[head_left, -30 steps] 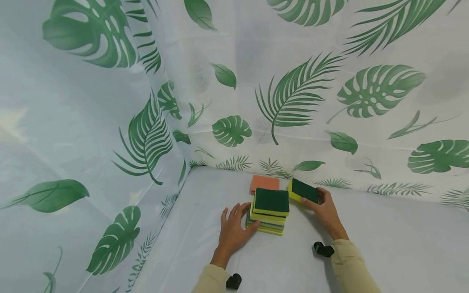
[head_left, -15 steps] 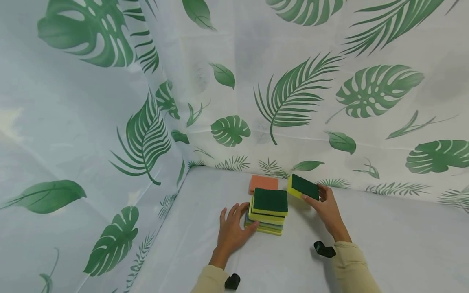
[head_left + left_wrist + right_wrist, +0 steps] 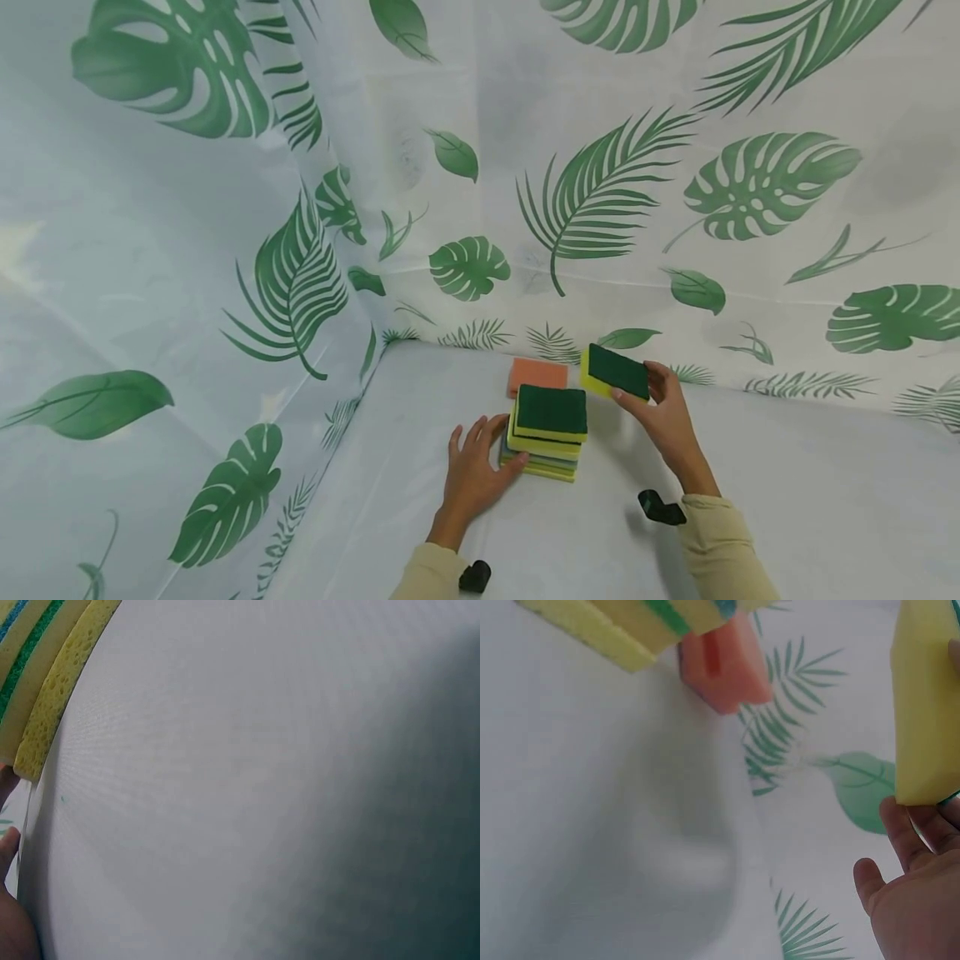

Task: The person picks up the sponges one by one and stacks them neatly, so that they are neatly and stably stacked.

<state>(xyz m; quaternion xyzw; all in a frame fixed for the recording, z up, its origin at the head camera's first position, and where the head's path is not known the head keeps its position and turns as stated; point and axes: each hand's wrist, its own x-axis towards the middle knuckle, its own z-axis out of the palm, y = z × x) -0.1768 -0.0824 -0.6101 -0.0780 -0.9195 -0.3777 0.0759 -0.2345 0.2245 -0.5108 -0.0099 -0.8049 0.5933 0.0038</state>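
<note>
In the head view my right hand (image 3: 666, 417) holds a yellow sponge with a dark green scouring face (image 3: 617, 371), tilted and raised off the table, thumb at its near edge and fingers at its right end. The sponge's yellow side (image 3: 930, 705) shows in the right wrist view. A stack of similar sponges (image 3: 551, 410) stands left of it, green face up on top. My left hand (image 3: 476, 475) rests against the stack's left side with spread fingers, thumb at the near corner. The left wrist view catches the stack's yellow, green and blue layers (image 3: 56, 690).
An orange block (image 3: 537, 375) lies behind the stack, near the back wall (image 3: 480, 200) of white leaf-printed sheeting. A second printed sheet (image 3: 150, 300) rises on the left. The white tabletop (image 3: 825, 492) runs on to the right. Dark wrist devices (image 3: 662, 507) sit by both sleeves.
My right hand has raised the held sponge and carried it slightly left, away from the table. The left hand and the stack have stayed in place.
</note>
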